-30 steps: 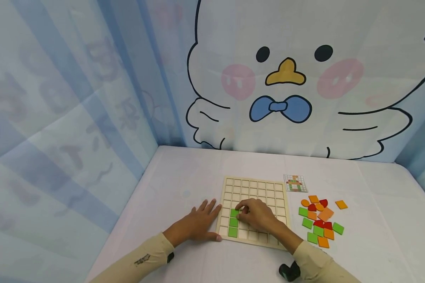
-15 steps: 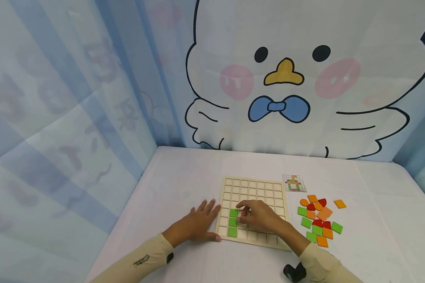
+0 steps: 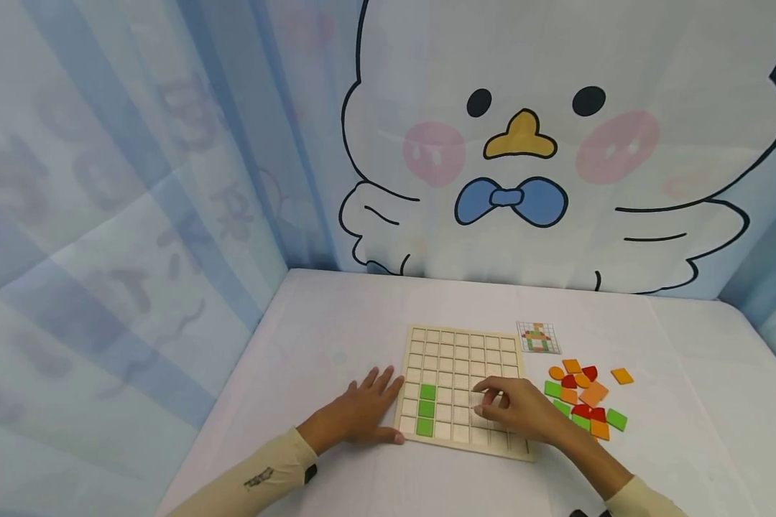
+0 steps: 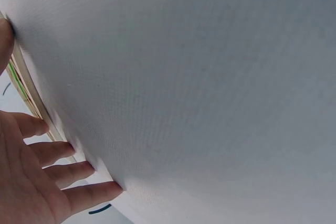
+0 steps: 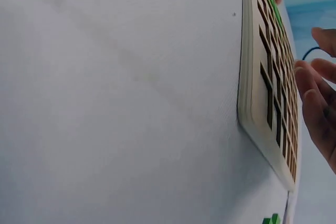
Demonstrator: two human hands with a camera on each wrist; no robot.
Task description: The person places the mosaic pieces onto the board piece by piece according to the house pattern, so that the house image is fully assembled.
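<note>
A pale wooden grid board [image 3: 462, 343] lies on the white table. Three green square tiles [image 3: 427, 408] sit one above another in its second column from the left, at the lower end. My left hand [image 3: 358, 408] lies with spread fingers against the board's left edge, and the left wrist view shows those fingertips [image 4: 86, 195] down at that side. Over the right part of the board hovers my right hand [image 3: 522, 409], its fingers loosely bent. Thumb and fingers stand apart in the right wrist view, and no tile shows between them.
Right of the board lies a loose group of orange tiles [image 3: 593, 393], red tiles [image 3: 598, 414] and green tiles [image 3: 617, 419]. A small printed pattern card [image 3: 539, 337] lies by the board's upper right corner. Behind the table hangs a cartoon-printed curtain [image 3: 517, 251].
My right hand has drawn away from the green tiles toward the right side of the board. The left hand stays at the board's left edge, and the three green tiles keep their places.
</note>
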